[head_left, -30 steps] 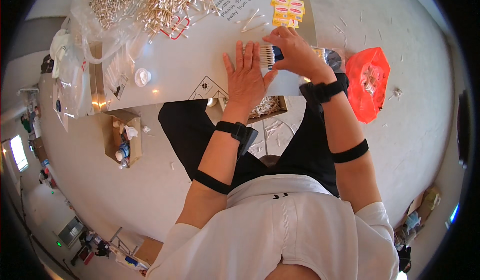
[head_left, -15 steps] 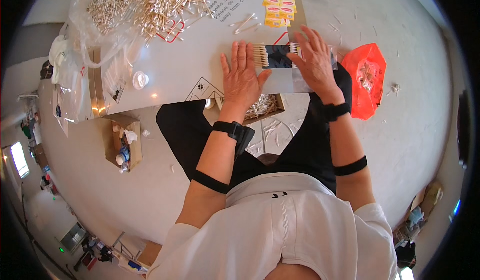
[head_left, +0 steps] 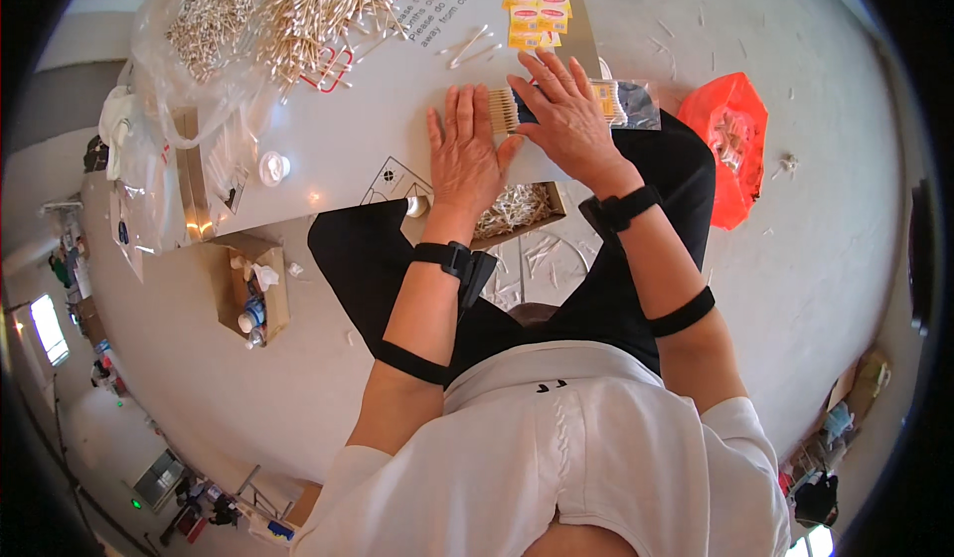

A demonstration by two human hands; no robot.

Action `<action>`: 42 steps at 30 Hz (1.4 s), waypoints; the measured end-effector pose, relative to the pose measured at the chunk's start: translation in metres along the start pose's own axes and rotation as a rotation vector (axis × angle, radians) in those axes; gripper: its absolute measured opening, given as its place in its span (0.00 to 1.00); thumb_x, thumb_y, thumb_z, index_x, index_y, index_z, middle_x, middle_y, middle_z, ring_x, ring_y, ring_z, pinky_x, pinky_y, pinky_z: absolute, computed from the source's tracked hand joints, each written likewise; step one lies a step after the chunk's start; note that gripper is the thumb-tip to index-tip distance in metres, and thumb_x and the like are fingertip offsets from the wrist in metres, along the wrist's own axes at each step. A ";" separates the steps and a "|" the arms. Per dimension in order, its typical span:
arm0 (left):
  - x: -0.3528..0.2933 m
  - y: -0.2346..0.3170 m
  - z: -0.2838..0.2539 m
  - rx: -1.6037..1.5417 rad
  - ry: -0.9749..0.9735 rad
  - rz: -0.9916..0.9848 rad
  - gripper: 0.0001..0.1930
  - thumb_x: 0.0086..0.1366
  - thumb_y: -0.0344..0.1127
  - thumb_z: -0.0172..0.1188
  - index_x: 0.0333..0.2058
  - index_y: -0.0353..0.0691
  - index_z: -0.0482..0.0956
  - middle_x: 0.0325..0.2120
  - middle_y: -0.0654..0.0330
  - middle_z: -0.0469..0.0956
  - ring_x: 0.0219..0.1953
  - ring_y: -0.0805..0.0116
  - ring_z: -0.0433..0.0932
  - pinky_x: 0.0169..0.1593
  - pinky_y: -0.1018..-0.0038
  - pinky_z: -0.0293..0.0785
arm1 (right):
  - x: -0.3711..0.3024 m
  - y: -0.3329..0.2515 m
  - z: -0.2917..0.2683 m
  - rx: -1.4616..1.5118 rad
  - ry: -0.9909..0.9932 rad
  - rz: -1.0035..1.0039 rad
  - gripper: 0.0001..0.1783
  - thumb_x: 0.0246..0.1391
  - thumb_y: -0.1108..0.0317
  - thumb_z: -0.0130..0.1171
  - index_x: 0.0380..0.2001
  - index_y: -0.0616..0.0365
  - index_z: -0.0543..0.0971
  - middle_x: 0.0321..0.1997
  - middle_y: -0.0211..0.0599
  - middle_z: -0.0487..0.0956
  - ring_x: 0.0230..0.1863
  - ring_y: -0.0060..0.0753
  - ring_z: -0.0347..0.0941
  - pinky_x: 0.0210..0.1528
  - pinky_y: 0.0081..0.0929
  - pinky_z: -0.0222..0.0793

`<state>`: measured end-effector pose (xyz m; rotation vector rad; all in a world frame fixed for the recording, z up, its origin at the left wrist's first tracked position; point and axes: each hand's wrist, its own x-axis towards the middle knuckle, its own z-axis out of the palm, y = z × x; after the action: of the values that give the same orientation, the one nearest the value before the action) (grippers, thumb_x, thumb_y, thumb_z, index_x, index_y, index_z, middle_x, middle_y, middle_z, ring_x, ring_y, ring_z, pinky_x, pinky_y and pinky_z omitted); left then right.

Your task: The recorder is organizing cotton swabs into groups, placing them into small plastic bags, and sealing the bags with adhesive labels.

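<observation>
Between the two hands lies a neat row of pale cotton swabs with thin wooden-looking sticks, set side by side and running crosswise on the grey, printed bench. The left hand is flat and palm down, its fingers straight and close together, its thumb out to the side; its forefinger meets the left end of the row, and no grip shows. The right hand is open and palm down, its fingers loosely spread over a dark blue, smooth strip next to the row; whether it pinches anything underneath cannot be told. Just right of the right hand, a yellow printed panel shows, edged by a column of white cotton tips, and then glossy, see-through film with a dark look. Beyond the right fingertips are small yellow-and-white printed cards, with a few loose swabs to their left. Farther off, past the left hand, sit a large tangled heap of swabs and a clear plastic bag of more swabs.
</observation>
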<state>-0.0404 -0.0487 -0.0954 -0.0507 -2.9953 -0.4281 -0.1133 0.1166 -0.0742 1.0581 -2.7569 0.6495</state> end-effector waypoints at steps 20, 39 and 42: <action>0.007 0.025 0.010 -0.008 -0.010 0.012 0.44 0.64 0.56 0.56 0.68 0.32 0.51 0.69 0.50 0.51 0.72 0.52 0.46 0.71 0.49 0.40 | -0.059 0.055 -0.003 -0.069 -0.041 0.260 0.46 0.60 0.35 0.44 0.72 0.50 0.50 0.76 0.40 0.49 0.77 0.42 0.39 0.73 0.57 0.24; 0.026 0.082 0.026 -0.097 -0.005 0.037 0.41 0.67 0.57 0.51 0.66 0.29 0.53 0.66 0.44 0.53 0.70 0.47 0.49 0.69 0.48 0.44 | -0.062 0.062 -0.016 0.058 -0.056 0.248 0.40 0.64 0.39 0.40 0.70 0.51 0.55 0.74 0.38 0.53 0.77 0.44 0.40 0.73 0.55 0.26; 0.025 0.074 0.021 -0.257 0.075 0.039 0.39 0.70 0.53 0.49 0.67 0.28 0.51 0.68 0.44 0.50 0.71 0.48 0.47 0.70 0.51 0.43 | -0.065 0.062 -0.006 0.297 0.256 0.422 0.34 0.65 0.46 0.47 0.67 0.53 0.61 0.70 0.41 0.61 0.73 0.45 0.51 0.72 0.49 0.39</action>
<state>-0.0640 0.0288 -0.0921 -0.1128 -2.8421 -0.7887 -0.1063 0.2002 -0.1070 0.3816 -2.7190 1.1847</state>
